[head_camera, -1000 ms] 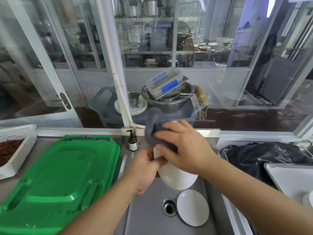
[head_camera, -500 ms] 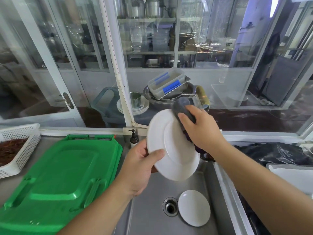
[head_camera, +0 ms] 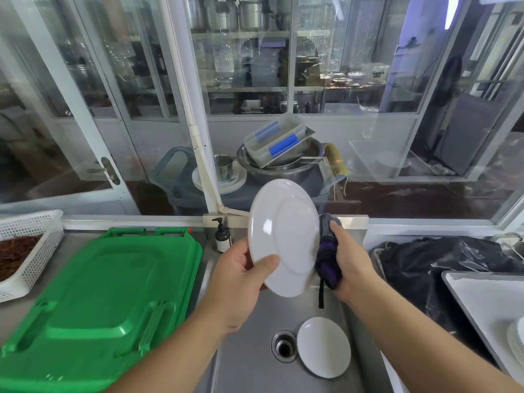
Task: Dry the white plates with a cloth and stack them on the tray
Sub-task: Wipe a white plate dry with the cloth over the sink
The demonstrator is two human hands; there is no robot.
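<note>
Head view: a sink (head_camera: 255, 364) set in a steel table is seen from above, with both hands raised over it.
Left hand (head_camera: 241, 276): a white plate (head_camera: 283, 236) is held upright over the sink, the thumb pressed on its lower rim and the fingers hidden behind it; the grip is a pinch on the edge only.
Right hand (head_camera: 350, 260): a bunched dark cloth (head_camera: 327, 256) is grasped, the fingers curled round it, and it is held against the right edge of the plate.
Second plate (head_camera: 323, 347): it is lying flat in the sink, just beside the drain (head_camera: 284, 347), not yet dried by the look of it.
Tray (head_camera: 482, 302): it is seen at the far right, with a stack of plates (head_camera: 517, 341) at its near corner, partly cut off by the frame.
Step in hand: the held plate is judged to be mid-wipe, with stacking still to come.
Risk of a slip: a wet rim is held by an edge pinch alone, so a firm wipe from the right could lever the plate out of the left hand and onto the plate below.
Risk in transfer: the tray is well apart from the sink, so the rim could be knocked on the sink wall.
Risk of damp stacking: the hidden far side might be left wet.
</note>
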